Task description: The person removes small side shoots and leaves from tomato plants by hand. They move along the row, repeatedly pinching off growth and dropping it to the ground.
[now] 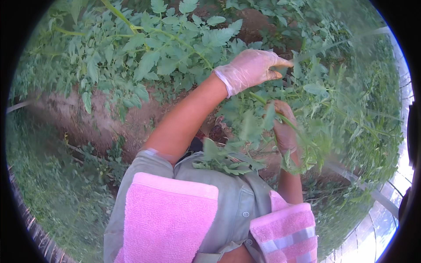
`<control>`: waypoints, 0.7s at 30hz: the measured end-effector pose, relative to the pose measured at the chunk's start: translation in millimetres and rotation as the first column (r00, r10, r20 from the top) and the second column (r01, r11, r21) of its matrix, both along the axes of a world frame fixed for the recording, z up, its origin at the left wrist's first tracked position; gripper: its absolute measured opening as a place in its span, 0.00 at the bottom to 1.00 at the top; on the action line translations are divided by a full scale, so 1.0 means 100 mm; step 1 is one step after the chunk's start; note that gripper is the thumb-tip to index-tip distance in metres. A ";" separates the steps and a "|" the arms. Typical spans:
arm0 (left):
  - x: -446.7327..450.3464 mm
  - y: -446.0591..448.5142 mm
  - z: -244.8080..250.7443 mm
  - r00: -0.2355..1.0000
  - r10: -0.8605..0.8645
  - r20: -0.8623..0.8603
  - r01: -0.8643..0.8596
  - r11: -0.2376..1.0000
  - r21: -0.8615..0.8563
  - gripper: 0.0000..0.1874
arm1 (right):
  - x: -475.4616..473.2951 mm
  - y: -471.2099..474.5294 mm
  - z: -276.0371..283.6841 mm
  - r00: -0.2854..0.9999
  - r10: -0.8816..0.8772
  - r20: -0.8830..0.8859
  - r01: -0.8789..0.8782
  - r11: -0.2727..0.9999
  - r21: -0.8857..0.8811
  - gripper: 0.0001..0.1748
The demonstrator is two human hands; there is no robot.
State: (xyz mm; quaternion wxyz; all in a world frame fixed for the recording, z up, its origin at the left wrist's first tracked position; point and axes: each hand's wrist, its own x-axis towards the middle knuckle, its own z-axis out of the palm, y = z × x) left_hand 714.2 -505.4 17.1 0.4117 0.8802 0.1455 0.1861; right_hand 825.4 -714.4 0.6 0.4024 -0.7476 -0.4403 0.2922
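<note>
My left hand (251, 70), in a thin translucent glove, reaches across to the foliage. Its thumb and fingers are apart, with nothing seen between them, and the fingertips are close to a leaf (297, 67). Lower and nearer my body, my gloved right hand (285, 126) is closed around a green tomato stem (291, 124). Leaves partly cover that hand and its wrist. The stem slants from above the fingers down to the right into blurred foliage. A leafy tomato shoot (230, 164) hangs in front of my shirt.
Dense tomato plants (184, 42) stand ahead and to both sides. Bare soil (98, 118) shows between rows at left. A pale pole or strap (361, 184) crosses at right, near the clear plastic wall (378, 223). A pink towel (171, 210) hangs over my chest.
</note>
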 end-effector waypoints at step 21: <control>-0.38 0.03 0.30 0.956 0.177 0.236 -0.003 0.805 -0.593 0.22 | 0.57 1.64 -0.70 0.980 0.170 0.105 -0.199 0.880 0.432 0.24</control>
